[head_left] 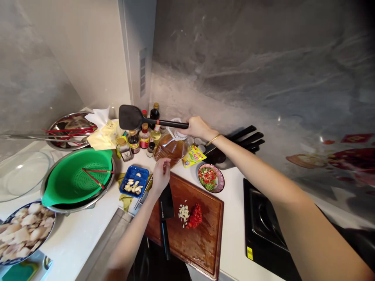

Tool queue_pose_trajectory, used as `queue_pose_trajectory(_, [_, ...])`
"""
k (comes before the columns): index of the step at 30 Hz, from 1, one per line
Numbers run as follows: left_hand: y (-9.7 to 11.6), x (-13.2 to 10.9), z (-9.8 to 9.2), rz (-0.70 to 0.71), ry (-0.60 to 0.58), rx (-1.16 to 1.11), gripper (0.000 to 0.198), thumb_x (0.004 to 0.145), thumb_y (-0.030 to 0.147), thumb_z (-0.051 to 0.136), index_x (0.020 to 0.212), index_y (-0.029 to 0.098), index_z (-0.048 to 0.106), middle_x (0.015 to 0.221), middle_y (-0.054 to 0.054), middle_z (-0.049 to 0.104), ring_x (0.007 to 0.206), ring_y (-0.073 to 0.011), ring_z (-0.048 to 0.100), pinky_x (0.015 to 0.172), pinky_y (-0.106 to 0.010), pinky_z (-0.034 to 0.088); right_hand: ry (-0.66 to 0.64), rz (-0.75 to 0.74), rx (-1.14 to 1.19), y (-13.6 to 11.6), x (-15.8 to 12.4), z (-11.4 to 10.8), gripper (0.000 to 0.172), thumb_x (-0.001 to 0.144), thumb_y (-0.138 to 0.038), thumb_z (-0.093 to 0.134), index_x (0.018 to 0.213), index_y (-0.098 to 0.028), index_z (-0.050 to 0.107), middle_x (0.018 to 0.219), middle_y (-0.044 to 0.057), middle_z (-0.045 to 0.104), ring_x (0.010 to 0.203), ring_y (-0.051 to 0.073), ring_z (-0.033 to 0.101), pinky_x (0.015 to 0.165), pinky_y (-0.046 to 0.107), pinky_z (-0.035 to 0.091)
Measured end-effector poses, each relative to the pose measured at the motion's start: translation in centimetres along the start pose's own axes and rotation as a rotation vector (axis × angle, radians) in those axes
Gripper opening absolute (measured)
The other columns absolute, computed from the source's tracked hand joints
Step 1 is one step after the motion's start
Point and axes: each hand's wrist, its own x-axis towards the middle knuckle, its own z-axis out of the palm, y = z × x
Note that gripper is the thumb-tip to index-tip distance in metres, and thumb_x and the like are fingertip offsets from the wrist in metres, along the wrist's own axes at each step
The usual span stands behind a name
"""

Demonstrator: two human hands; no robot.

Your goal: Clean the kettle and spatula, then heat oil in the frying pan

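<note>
My right hand (197, 128) is closed around the handle end of a black spatula (130, 117), whose blade points left above the seasoning bottles. That same hand is at the white top of an amber oil jug (172, 150); whether it also grips the jug is hidden. At the near side of the jug is my left hand (161, 175), its fingers curled together; what they hold, if anything, I cannot make out. Below it a black cleaver (166, 205) lies on the brown cutting board (202, 246), beside chopped garlic (183, 213) and chopped red chili (195, 216).
A blue tray (127, 183) with garlic cloves and a green colander (58, 183) stand left. Several seasoning bottles (144, 136) line the back. A bowl of chopped peppers (211, 177) sits beside the board, and a black stove (252, 230) is at right. Lower left is a meat plate (27, 226).
</note>
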Motion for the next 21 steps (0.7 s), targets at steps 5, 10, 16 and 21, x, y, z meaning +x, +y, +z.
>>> queue_pose_trajectory(5, [-0.2, -0.3, -0.5, -0.011, -0.004, -0.019, 0.017, 0.09, 0.018, 0.045, 0.102, 0.018, 0.056, 0.099, -0.009, 0.064, 0.088, -0.0175, 0.061, 0.081, -0.031, 0.05, 0.002, -0.194, 0.015, 0.9, 0.1, -0.6, 0.033, 0.076, -0.045, 0.065, 0.082, -0.013, 0.071, 0.067, 0.001, 0.063, 0.057, 0.009, 0.048, 0.055, 0.021, 0.029])
queue_pose_trajectory(10, [-0.5, -0.8, -0.3, -0.019, -0.016, -0.019, 0.017, 0.089, 0.016, 0.045, 0.102, 0.019, 0.057, 0.098, -0.007, 0.065, 0.09, -0.0177, 0.061, 0.083, -0.031, 0.049, -0.066, -0.356, 0.133, 1.9, -0.2, -1.8, 0.032, 0.073, -0.041, 0.068, 0.097, -0.02, 0.07, 0.079, -0.003, 0.068, 0.067, 0.011, 0.055, 0.062, 0.02, 0.033])
queue_pose_trajectory(16, [0.0, -1.6, 0.0, -0.03, -0.048, -0.016, 0.018, 0.089, 0.016, 0.045, 0.102, 0.019, 0.057, 0.097, -0.007, 0.065, 0.09, -0.0181, 0.062, 0.082, -0.032, 0.05, 0.045, -0.017, 0.004, 0.8, 0.0, -1.3, 0.058, 0.069, -0.062, 0.068, 0.083, -0.006, 0.072, 0.065, 0.009, 0.065, 0.058, 0.016, 0.056, 0.055, 0.025, 0.035])
queue_pose_trajectory(21, [0.1, -2.0, 0.0, -0.035, -0.065, -0.006, 0.019, 0.088, 0.015, 0.045, 0.1, 0.019, 0.058, 0.095, -0.007, 0.066, 0.087, -0.0183, 0.062, 0.079, -0.031, 0.049, 0.019, 0.027, -0.078, -0.2, 0.6, 0.0, 0.057, 0.069, -0.06, 0.068, 0.082, -0.005, 0.073, 0.063, 0.011, 0.065, 0.055, 0.014, 0.055, 0.052, 0.024, 0.032])
